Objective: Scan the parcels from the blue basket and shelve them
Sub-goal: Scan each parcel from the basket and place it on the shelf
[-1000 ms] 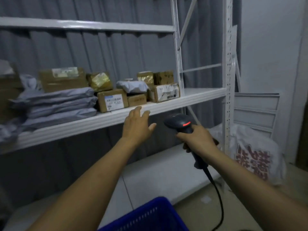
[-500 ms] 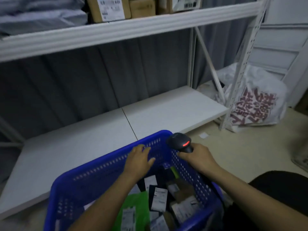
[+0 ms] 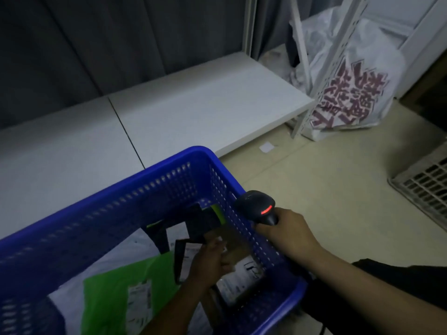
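Through the head camera we see the blue basket (image 3: 145,189) in front of the low white shelf board (image 3: 193,105). Parcels lie inside it: a green bag (image 3: 113,293) toward its near left corner, black packets (image 3: 205,221) toward its far right corner, and a brown parcel (image 3: 235,240) with a white label against its right wall. Our left hand (image 3: 208,262) is down in the basket over the brown parcel. Blur hides the fingers, so we cannot tell whether it grasps anything. Our right hand (image 3: 287,233) is clenched round the handle of the black scanner (image 3: 256,206), red light lit, just above the basket's right rim. A white printed bag (image 3: 350,93) sits behind the shelf post (image 3: 321,81) at the board's right end.
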Demonstrator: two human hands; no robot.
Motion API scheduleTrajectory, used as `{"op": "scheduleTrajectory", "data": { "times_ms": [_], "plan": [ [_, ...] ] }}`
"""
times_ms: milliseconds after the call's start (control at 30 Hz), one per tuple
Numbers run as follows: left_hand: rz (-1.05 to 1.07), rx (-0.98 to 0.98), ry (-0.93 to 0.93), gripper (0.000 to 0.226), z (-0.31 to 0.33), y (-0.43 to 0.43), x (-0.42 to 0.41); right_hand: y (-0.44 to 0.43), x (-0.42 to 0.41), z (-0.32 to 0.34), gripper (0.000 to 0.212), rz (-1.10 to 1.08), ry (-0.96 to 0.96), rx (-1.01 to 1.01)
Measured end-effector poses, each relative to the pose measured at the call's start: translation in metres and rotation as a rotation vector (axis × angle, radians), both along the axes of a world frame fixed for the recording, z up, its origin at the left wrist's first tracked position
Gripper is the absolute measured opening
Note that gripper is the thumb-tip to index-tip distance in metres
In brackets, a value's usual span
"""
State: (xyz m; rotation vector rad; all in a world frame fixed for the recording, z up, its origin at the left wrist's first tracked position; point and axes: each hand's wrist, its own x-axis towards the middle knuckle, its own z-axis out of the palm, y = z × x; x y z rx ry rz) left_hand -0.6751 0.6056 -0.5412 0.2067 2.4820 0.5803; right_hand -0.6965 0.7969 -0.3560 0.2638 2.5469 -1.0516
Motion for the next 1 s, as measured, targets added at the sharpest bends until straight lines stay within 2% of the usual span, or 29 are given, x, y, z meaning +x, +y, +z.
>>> {"op": "scheduleTrajectory", "data": {
  "times_ms": [100,167,267,433,500,567,667,800,1000],
  "plan": [
    [-0.013,-0.010,-0.045,0.094,-0.022,0.003,-0.004,0.005,-0.007,-0.006,0.019,-0.059,-0.055,-0.017],
    [-0.021,-0.035,-0.031,0.095,-0.032,0.002,-0.007,0.009,-0.008,-0.011,0.020,-0.098,-0.084,-0.048],
    [-0.033,-0.059,0.036,0.085,-0.034,-0.001,-0.011,0.010,-0.006,-0.016,0.021,-0.109,-0.115,-0.065],
    [0.103,0.026,0.272,0.064,-0.013,-0.010,-0.005,0.004,-0.003,-0.012,0.020,-0.075,-0.079,-0.060],
    [0.215,0.144,0.350,0.058,-0.003,-0.018,0.003,-0.001,-0.001,-0.007,0.019,-0.058,-0.060,-0.069],
    [0.346,0.274,0.309,0.054,0.017,-0.024,0.010,-0.006,0.001,-0.001,0.017,-0.040,-0.041,-0.085],
    [0.479,0.445,0.312,0.031,0.058,-0.034,0.023,-0.019,0.001,0.011,0.014,-0.022,-0.012,-0.123],
    [0.599,0.566,0.410,0.045,0.112,-0.049,0.048,-0.043,0.002,0.031,0.018,0.007,0.061,-0.185],
    [0.690,0.806,0.515,0.049,0.177,-0.076,0.083,-0.072,0.005,0.057,0.013,-0.079,0.062,-0.543]
  ]
}}
